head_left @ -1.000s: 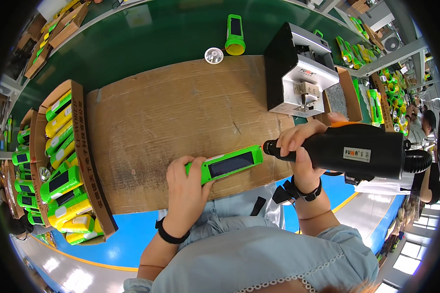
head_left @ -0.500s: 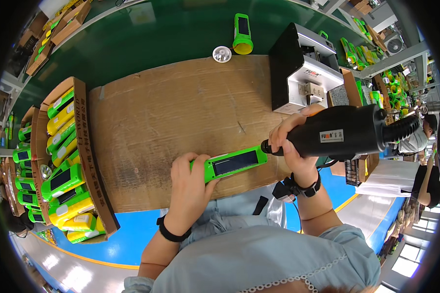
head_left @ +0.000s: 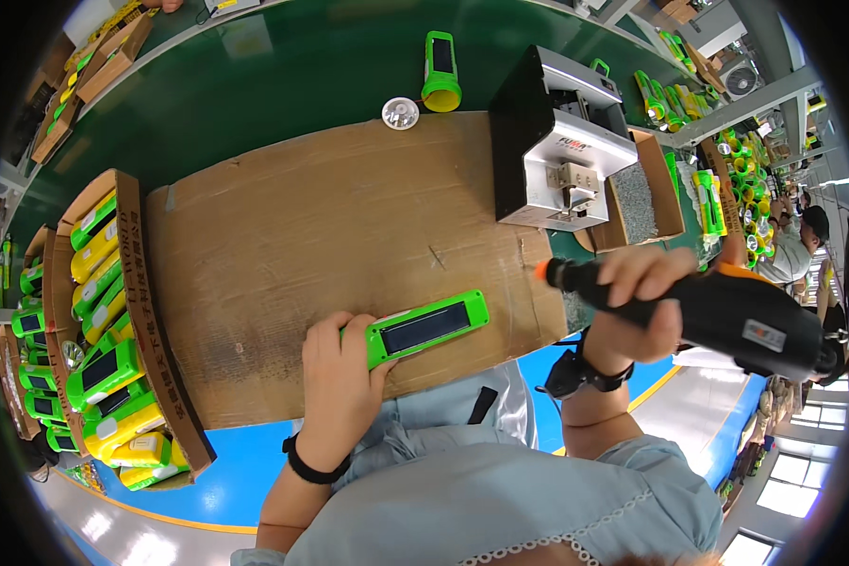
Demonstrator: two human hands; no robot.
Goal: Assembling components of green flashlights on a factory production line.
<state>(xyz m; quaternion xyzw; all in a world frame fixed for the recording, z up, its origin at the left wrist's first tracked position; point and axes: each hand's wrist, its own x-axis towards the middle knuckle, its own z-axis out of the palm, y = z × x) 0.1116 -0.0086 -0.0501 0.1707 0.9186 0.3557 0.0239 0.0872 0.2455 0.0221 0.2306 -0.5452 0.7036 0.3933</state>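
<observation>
My left hand [head_left: 338, 377] is closed around the near-left end of a green solar flashlight [head_left: 428, 326], which lies tilted on the cardboard sheet with its dark panel facing up. My right hand [head_left: 649, 294] grips a black electric screwdriver [head_left: 750, 325], slightly blurred. Its orange tip points left and hangs to the right of the flashlight, apart from it. Beyond the cardboard, another green flashlight body [head_left: 441, 71] with a yellow open end lies beside a round silver reflector [head_left: 400, 113].
A black and silver screw feeder [head_left: 564, 141] stands at the back right, beside a carton of small grey parts [head_left: 668, 203]. On the left, a cardboard box [head_left: 151, 321] holds several green and yellow flashlights. The worn cardboard sheet [head_left: 330, 217] covers the green bench [head_left: 321, 66].
My right hand has drawn the screwdriver away from the flashlight's right end, rightward, and tilted it. My left hand still holds the flashlight. The whole view has shifted slightly.
</observation>
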